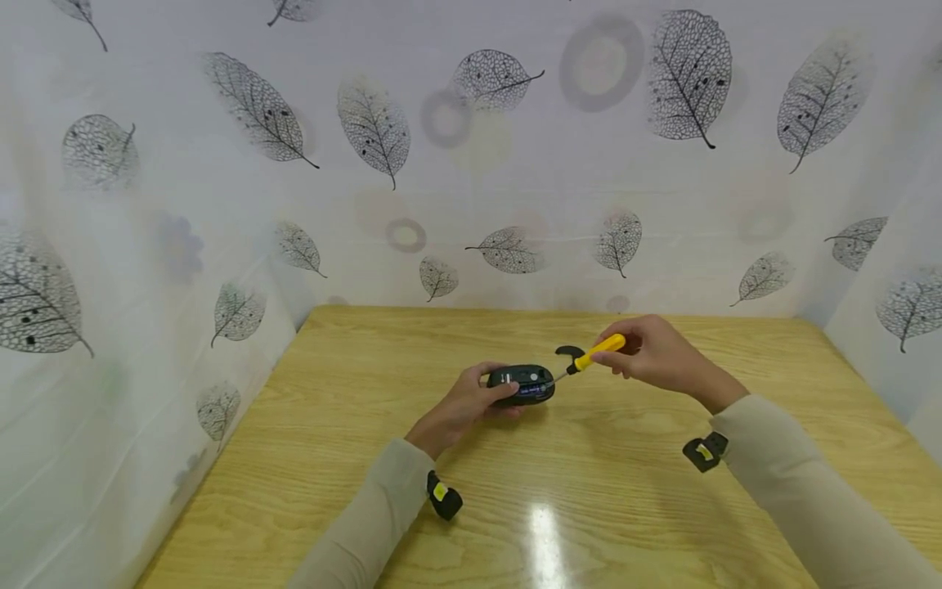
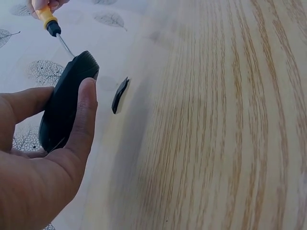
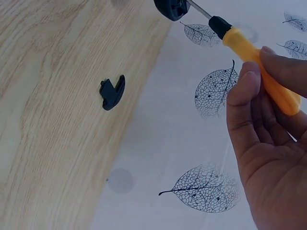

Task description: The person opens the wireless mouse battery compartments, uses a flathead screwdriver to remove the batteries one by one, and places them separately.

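Note:
A black computer mouse (image 1: 503, 378) is held in my left hand (image 1: 471, 400), its underside turned up and its battery compartment uncovered. A blue battery (image 1: 530, 390) shows inside that compartment. My right hand (image 1: 651, 352) pinches the yellow handle of a screwdriver (image 1: 605, 348) between thumb and fingers. The screwdriver's metal shaft (image 2: 65, 46) slants down to the end of the mouse; whether the tip sits in a slot or only touches cannot be made out. In the left wrist view, thumb and fingers grip the mouse (image 2: 64, 105) from both sides, above the tabletop.
A small black curved cover (image 3: 112, 92) lies on the wooden table (image 1: 353, 491) behind the mouse, close to the screwdriver. A white leaf-print sheet (image 1: 412, 147) hangs along the back and sides. Each wrist wears a black strap with a small device (image 1: 704, 452).

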Demonstrator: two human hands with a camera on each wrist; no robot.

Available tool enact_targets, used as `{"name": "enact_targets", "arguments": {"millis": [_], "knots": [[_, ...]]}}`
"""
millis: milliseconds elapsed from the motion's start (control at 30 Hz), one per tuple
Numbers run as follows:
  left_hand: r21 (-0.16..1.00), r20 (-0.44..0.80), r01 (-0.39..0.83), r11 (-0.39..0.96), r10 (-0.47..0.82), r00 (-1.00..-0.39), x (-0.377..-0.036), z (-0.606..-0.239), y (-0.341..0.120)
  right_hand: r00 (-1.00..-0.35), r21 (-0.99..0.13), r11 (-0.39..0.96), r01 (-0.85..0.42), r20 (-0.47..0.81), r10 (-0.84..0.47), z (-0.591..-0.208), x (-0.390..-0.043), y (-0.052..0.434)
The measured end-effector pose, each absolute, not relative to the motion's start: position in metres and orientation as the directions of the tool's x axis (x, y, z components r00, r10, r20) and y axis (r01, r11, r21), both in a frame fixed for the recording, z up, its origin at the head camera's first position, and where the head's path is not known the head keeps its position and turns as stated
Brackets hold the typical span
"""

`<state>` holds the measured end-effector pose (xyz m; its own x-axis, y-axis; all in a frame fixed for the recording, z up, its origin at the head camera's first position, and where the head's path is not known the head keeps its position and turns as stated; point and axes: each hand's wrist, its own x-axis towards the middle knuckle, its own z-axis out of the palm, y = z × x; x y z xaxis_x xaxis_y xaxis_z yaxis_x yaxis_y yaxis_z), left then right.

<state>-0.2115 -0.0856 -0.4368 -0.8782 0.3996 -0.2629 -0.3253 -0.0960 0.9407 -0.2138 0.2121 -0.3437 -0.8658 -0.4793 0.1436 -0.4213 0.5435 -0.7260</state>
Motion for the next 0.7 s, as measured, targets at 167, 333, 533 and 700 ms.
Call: {"name": "enact_targets", "arguments": {"millis": [167,333,533,700], "knots": [[0.942,-0.267,-0.325,-0.084,0.399,-0.877,-0.211,-0.437,-0.084,-0.864,-0.713,0.556,-0.428,0.142,-0.483,-0.343,-0.214,0.208],[0.939,-0.274,-0.332,-0.091,0.39,-0.879,-0.211,-0.434,-0.083,-0.865,-0.724,0.543,-0.425,0.148,-0.48,-0.344,-0.215,0.209],[0.942,-0.27,-0.325,-0.087,0.382,-0.884,-0.212,-0.435,-0.084,-0.886,-0.781,0.505,-0.366,0.127,-0.446,-0.355,-0.214,0.218],[0.942,-0.272,-0.325,-0.08,0.382,-0.883,-0.212,-0.436,-0.085,-0.903,-0.822,0.479,-0.308,0.094,-0.42,-0.366,-0.212,0.227]]}}
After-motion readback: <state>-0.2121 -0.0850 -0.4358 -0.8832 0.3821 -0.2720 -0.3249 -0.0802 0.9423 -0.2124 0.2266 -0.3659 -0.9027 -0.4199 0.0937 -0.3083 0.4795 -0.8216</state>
